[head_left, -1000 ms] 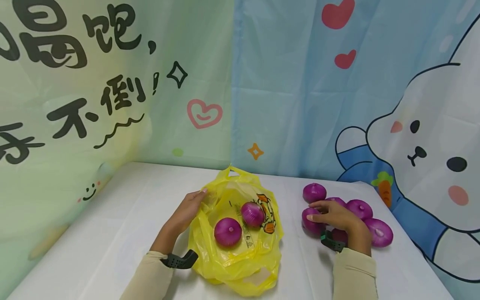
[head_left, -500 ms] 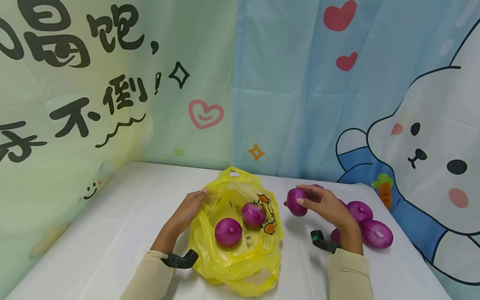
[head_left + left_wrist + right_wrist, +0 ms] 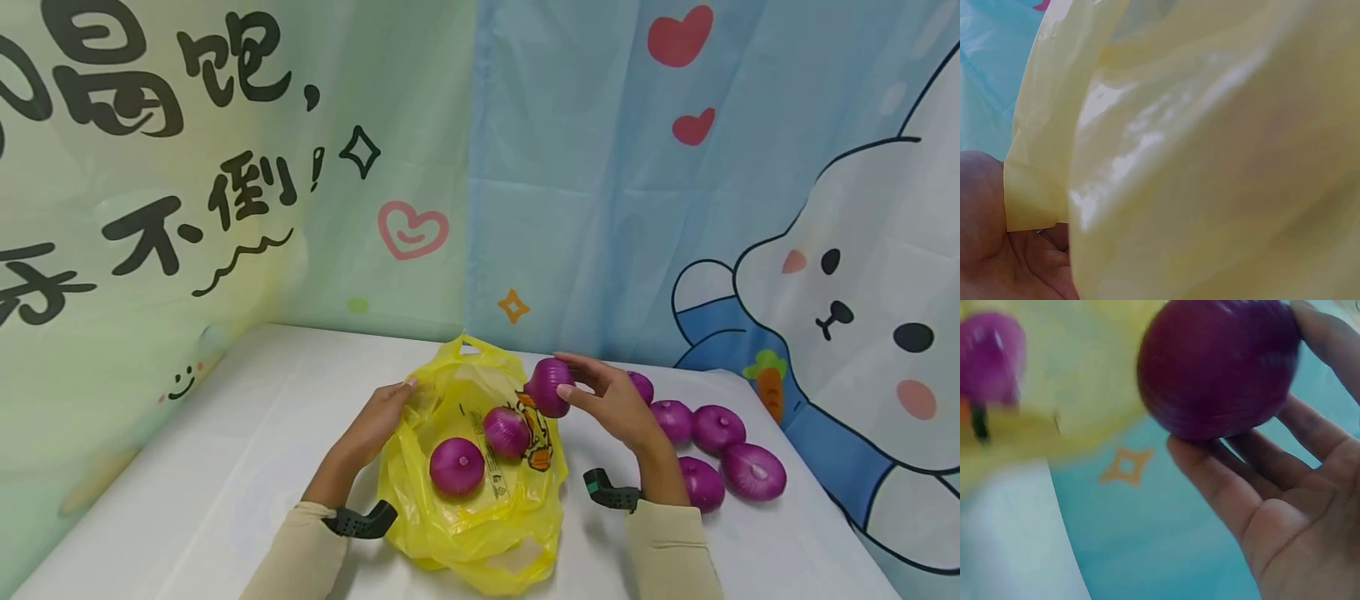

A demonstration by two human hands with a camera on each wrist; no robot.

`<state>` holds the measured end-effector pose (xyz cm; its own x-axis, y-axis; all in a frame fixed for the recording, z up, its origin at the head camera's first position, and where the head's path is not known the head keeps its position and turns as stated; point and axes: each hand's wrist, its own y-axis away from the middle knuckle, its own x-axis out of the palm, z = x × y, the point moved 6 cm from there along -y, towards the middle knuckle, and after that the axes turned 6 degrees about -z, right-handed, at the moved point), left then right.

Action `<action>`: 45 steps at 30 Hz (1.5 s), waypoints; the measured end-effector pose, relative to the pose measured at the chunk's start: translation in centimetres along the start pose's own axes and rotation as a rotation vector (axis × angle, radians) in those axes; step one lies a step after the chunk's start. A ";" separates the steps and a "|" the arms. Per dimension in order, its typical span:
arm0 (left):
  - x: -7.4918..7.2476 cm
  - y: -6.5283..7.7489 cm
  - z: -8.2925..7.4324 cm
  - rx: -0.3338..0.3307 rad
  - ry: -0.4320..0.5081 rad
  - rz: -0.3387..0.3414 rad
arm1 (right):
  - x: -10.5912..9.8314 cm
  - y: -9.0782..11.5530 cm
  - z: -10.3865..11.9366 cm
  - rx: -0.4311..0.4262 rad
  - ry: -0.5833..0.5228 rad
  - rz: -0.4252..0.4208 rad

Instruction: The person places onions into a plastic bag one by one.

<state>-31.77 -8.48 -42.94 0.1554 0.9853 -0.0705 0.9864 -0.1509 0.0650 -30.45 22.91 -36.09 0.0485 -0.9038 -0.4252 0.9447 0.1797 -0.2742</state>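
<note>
My right hand (image 3: 613,402) grips a purple onion (image 3: 551,388) by its side, raised over the right edge of an opened yellow plastic bag (image 3: 450,550). In the right wrist view that onion (image 3: 1219,369) fills the space between thumb and fingertips. My left hand (image 3: 377,422) pinches the bag's upper left rim; in the left wrist view the yellow film (image 3: 1041,156) passes between thumb and fingers, and the fingertips are hidden. Two more onions lie inside the bag, one nearer the front (image 3: 457,467) and one further back (image 3: 506,432).
To the right on the white table (image 3: 187,467), several purple onions (image 3: 718,429) sit in a loose cluster, partly behind my right forearm. A printed cloth backdrop (image 3: 570,208) rises along the table's back edge. Each wrist wears a black band (image 3: 360,522).
My right hand has taken an onion from the cluster, lifted it and carried it left to the bag's edge. My left hand keeps its hold on the bag in the same place.
</note>
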 end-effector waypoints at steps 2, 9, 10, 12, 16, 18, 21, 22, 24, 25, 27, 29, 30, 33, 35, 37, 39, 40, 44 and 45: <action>0.0 0.0 0.0 0.002 -0.003 0.002 | 1.0 -0.1 0.6 -0.027 -0.044 0.025; 0.0 -0.2 0.0 0.007 -0.001 0.003 | 4.3 -0.5 1.7 -0.073 -0.120 0.121; 0.0 -0.2 0.1 0.008 0.000 0.008 | 4.6 -0.5 1.7 -0.072 -0.126 0.129; 0.0 -0.1 0.1 0.008 0.002 0.017 | 5.1 -0.5 1.8 -0.074 -0.145 0.141; 0.0 -0.1 0.0 0.007 -0.001 0.020 | 6.0 -0.6 2.2 -0.097 -0.188 0.174; 0.0 0.0 -0.1 0.003 0.000 0.019 | 6.5 -0.6 2.2 -0.102 -0.197 0.190; 0.1 0.0 0.0 0.002 0.000 0.024 | 7.4 -0.7 2.2 -0.089 -0.173 0.169; 0.1 0.0 0.1 0.002 -0.002 0.027 | 7.7 -0.7 2.1 -0.084 -0.156 0.152; 0.1 -0.1 0.2 0.001 -0.004 0.026 | 8.4 -0.8 2.1 -0.074 -0.117 0.114; 0.0 0.0 0.2 -0.001 -0.005 0.025 | 8.7 -0.9 2.1 -0.068 -0.101 0.099; -0.1 0.0 0.3 -0.004 -0.002 0.023 | 9.5 -1.0 2.1 -0.066 -0.082 0.088; -0.1 0.0 0.3 -0.003 0.001 0.022 | 10.3 -0.9 2.3 -0.057 -0.079 0.098; -0.1 0.0 0.3 -0.002 0.004 0.022 | 10.5 -0.8 2.6 -0.054 -0.079 0.107; -0.1 0.0 0.2 0.006 0.002 0.022 | 10.9 -0.3 3.7 -0.054 -0.064 0.136; -0.2 0.0 0.2 0.005 0.007 0.017 | 11.0 0.0 4.3 -0.049 -0.054 0.156; -0.1 0.0 0.1 0.004 0.008 0.015 | 11.0 0.1 4.4 -0.046 -0.047 0.170; -0.1 0.0 0.1 0.004 0.011 0.015 | 11.2 -0.1 3.5 -0.034 -0.053 0.179; -0.1 0.0 0.1 0.004 0.013 0.016 | 11.4 -0.2 3.0 -0.031 -0.057 0.181; 0.0 -0.1 0.1 0.009 0.014 0.021 | 11.7 -0.7 0.9 -0.038 -0.075 0.193; 0.0 -0.1 0.1 0.007 0.017 0.024 | 11.7 -0.8 0.7 -0.042 -0.076 0.195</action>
<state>-31.86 -8.45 -43.07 0.1776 0.9827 -0.0516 0.9829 -0.1745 0.0594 -30.38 11.90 -40.23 0.2551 -0.8766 -0.4081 0.9006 0.3690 -0.2298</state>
